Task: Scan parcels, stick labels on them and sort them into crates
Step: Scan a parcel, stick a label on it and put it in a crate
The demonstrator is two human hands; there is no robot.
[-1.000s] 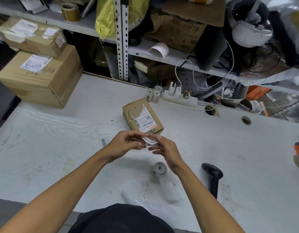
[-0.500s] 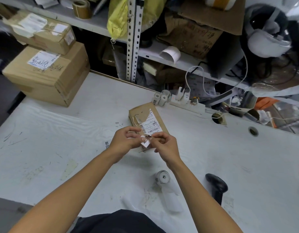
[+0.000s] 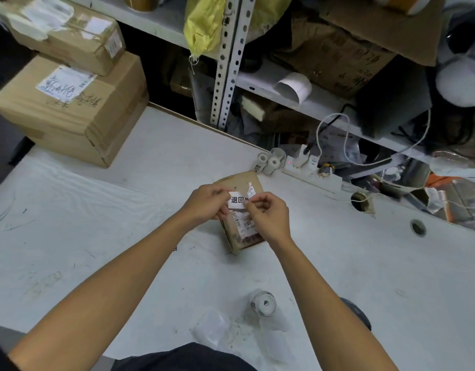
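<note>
I judge this parcel is mid-labelling: the small brown parcel [image 3: 241,218] lies flat on the white table [image 3: 124,210], its printed shipping label face up, and a small white sticker [image 3: 237,200] with black characters hangs just above its top face, not pressed down as far as I can tell. Whether it is scanned I cannot say; the black scanner [image 3: 356,311] lies near the table's front edge, mostly hidden behind my right forearm. Sorting is clearly left to do, and I see no crate from here. A label roll [image 3: 263,303] sits on the table between my arms, near me.

My left hand [image 3: 207,203] has its fingers curled, pinching the sticker's left end. My right hand [image 3: 268,214] is curled too, thumb and forefinger pinching the sticker's right end. Both hover over the parcel; I cannot tell if either touches it
</note>
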